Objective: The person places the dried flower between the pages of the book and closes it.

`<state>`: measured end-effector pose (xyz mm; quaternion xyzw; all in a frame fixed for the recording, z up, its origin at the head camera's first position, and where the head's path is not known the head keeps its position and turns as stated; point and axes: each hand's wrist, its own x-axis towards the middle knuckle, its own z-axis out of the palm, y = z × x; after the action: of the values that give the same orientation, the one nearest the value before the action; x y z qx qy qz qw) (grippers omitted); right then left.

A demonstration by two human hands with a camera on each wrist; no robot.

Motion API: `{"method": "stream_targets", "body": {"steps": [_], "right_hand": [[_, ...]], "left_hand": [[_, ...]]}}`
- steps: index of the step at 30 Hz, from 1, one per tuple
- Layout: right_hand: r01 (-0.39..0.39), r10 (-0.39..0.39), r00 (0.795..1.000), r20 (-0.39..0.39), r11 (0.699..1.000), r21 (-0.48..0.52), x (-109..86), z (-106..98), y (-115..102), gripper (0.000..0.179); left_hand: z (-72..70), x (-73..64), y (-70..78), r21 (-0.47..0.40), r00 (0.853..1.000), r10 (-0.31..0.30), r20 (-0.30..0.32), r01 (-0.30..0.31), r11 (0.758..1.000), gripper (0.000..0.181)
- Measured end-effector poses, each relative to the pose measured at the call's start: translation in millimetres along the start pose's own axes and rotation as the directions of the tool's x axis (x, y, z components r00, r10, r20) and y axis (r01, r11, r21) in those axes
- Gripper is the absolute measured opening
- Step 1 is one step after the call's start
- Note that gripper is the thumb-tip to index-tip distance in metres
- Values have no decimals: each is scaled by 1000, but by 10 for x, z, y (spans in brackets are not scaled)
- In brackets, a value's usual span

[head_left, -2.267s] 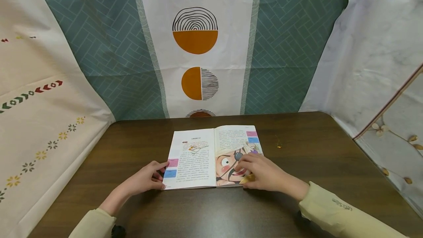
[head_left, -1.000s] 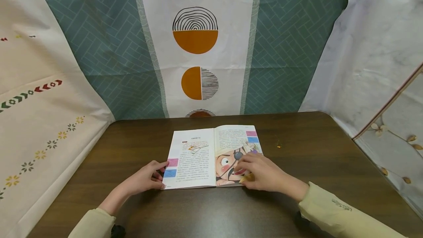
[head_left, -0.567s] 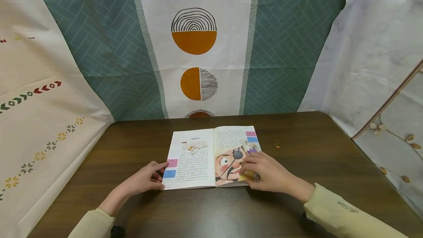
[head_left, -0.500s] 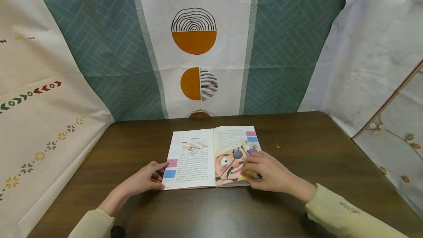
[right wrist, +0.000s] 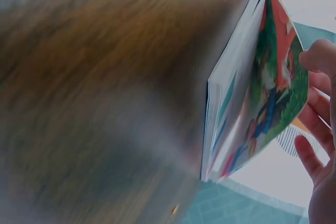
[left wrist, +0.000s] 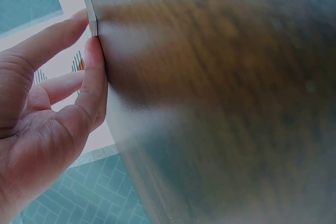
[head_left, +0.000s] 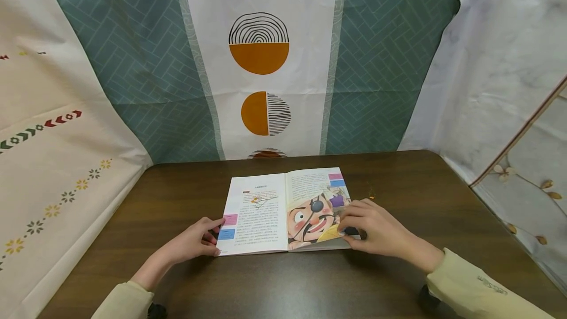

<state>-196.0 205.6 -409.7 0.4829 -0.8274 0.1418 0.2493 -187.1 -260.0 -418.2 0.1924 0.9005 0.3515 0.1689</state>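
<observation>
An open book (head_left: 259, 230) lies on the brown table, a thin sprig (head_left: 263, 201) with small yellow-orange blooms showing on its left page. My left hand (head_left: 192, 242) holds the book's left edge near the lower corner, which the left wrist view shows between thumb and finger. On the other side, my right hand (head_left: 376, 228) pinches the lower outer part of the right page (head_left: 315, 220), printed with a cartoon pirate face. That page is lifted and bowed. Its colourful underside (right wrist: 278, 87) faces the right wrist camera, with the remaining pages (right wrist: 226, 93) flat below.
A small yellow bit (head_left: 372, 196) lies on the table (head_left: 248, 289) beyond my right hand. Patterned cloth (head_left: 266, 112) hangs behind the table's far edge, with light cloths (head_left: 66, 186) along both sides.
My right hand has shifted to the right and drawn up the right page's lower corner, uncovering more of the pirate face. My left hand stays at the book's left edge.
</observation>
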Motion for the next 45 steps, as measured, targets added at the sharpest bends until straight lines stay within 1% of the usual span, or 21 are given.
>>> {"method": "stream_targets", "body": {"steps": [3, 5, 8, 9, 11, 13, 15, 17, 20, 23, 25, 28, 33, 35, 41, 45], "right_hand": [[3, -3, 1000, -8, 1000, -13, -37, -42, 22, 24], [12, -13, 1000, -16, 1000, -16, -63, -69, 40, 20], [28, -28, 999, -32, 1000, -7, -97, -112, 68, 5], [32, -32, 999, -40, 999, -5, -107, -125, 80, 2], [40, -40, 997, -64, 999, 4, -117, -151, 100, 10], [43, -42, 996, -77, 999, 12, -116, -167, 118, 10], [45, -43, 996, -79, 999, 24, -112, -168, 127, 2], [28, -26, 998, -65, 999, 34, -127, -155, 130, 13], [-34, 35, 999, -27, 999, 36, -183, -125, 122, 25], [-107, 107, 994, 29, 994, 9, -248, -92, 110, 29], [-128, 128, 989, 68, 992, -9, -269, -65, 100, 31], [-119, 122, 987, 104, 992, -32, -268, -17, 87, 36], [-89, 93, 987, 134, 995, -39, -231, 70, 65, 48], [-94, 99, 984, 150, 995, -39, -216, 99, 59, 51], [-141, 144, 970, 198, 990, -29, -147, 146, 24, 50], [-147, 147, 960, 239, 989, -16, -53, 181, -31, 49]], "left_hand": [[3, -1, -2, 2, 1000, -4, 1, 4, 1000, 86], [4, -3, -4, 1, 1000, -7, 4, 7, 1000, 86], [7, -4, -9, -1, 1000, -9, 7, 9, 1000, 86], [8, -5, -11, -1, 1000, -8, 7, 8, 1000, 86], [9, -7, -15, -1, 1000, -8, 6, 8, 1000, 86], [9, -9, -19, 2, 1000, -9, 5, 9, 1000, 86], [10, -10, -20, 5, 1000, -10, 2, 10, 1000, 86], [10, -10, -18, 6, 1000, -11, 2, 11, 1000, 85], [12, -7, -14, 5, 1000, -11, 2, 11, 1000, 85], [9, -6, -12, 5, 1000, -11, 3, 11, 1000, 85], [8, -5, -14, 5, 1000, -9, 0, 9, 1000, 85], [4, -3, -16, 5, 1000, -3, -1, 3, 1000, 85], [4, 2, -16, 2, 1000, 1, -1, -1, 1000, 86], [4, 3, -14, -1, 1000, 1, -1, -1, 1000, 86], [6, 3, -8, -3, 1000, -1, -1, 1, 1000, 85], [8, 2, -2, -2, 1000, 1, -2, -1, 1000, 85]]}}
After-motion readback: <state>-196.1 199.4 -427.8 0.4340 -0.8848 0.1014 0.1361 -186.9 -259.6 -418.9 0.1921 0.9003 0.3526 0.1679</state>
